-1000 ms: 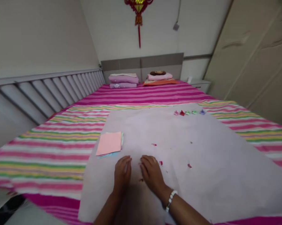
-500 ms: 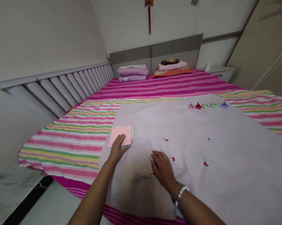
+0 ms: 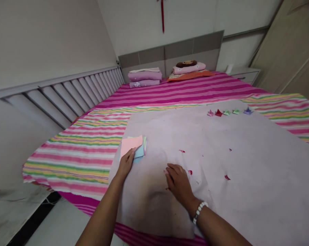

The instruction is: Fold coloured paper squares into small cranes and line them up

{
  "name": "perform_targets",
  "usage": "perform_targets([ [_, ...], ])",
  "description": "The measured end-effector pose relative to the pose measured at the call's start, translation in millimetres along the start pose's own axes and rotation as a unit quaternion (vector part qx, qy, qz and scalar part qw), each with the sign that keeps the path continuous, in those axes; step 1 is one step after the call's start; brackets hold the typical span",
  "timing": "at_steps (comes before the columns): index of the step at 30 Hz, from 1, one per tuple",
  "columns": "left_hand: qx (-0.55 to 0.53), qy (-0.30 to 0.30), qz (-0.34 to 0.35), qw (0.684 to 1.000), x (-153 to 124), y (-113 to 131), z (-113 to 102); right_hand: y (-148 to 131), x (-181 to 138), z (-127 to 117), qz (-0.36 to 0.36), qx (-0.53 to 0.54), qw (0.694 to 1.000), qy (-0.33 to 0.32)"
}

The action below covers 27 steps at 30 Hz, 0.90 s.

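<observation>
My left hand pinches the lower right part of a pink sheet of paper, whose right edge is bent up. Below it lies a stack of square papers, with a blue sheet and pale green edges showing. My right hand rests on the grey-white cloth, fingers loosely curved and a little apart, a white bead bracelet at the wrist. Beside its fingers is a small red and pink scrap. No held object shows in the right hand.
Small folded paper pieces stand in a row at the cloth's far right, among them a red one and a purple one. More red scraps are scattered on the cloth. Folded bedding sits by the headboard; a slatted rail runs along the left.
My left hand has closed on the pink sheet and lifted its right side, uncovering the blue sheet underneath. My right hand has stayed almost in place. The view has shifted slightly.
</observation>
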<state>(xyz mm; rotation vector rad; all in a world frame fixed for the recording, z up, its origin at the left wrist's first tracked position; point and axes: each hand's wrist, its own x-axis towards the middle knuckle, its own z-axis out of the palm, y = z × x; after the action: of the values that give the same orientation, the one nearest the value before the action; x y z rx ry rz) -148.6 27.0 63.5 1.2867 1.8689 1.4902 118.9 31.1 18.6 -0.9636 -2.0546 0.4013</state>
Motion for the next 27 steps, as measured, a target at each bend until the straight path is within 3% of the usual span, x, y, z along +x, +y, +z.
perform_targets([
  [4, -0.088, 0.085, -0.047, 0.991, 2, 17, -10, 0, 0, 0, -0.002, 0.004, 1.0, 0.003],
  [9, -0.248, 0.172, -0.109, 0.947, 1, 46, -25, 0, 0, -1, -0.005, 0.017, 1.0, 0.004],
  [15, -0.381, 0.115, -0.165, 0.903, -33, 78, -23, -1, 2, -6, 0.017, 0.095, 0.995, 0.017],
  [17, -0.454, 0.078, -0.215, 0.861, -50, 86, -17, -3, 3, -12, 0.048, 0.142, 0.988, 0.026],
  [19, -0.476, 0.057, -0.237, 0.845, -66, 92, -10, -9, 3, -21, 0.083, 0.182, 0.979, 0.04],
  [23, -0.452, 0.015, -0.208, 0.867, -91, 104, 9, -31, 2, -46, 0.103, 0.209, 0.969, 0.086],
  [27, -0.331, -0.011, -0.152, 0.931, -109, 121, 26, -56, 2, -69, 0.078, 0.227, 0.968, 0.072],
])
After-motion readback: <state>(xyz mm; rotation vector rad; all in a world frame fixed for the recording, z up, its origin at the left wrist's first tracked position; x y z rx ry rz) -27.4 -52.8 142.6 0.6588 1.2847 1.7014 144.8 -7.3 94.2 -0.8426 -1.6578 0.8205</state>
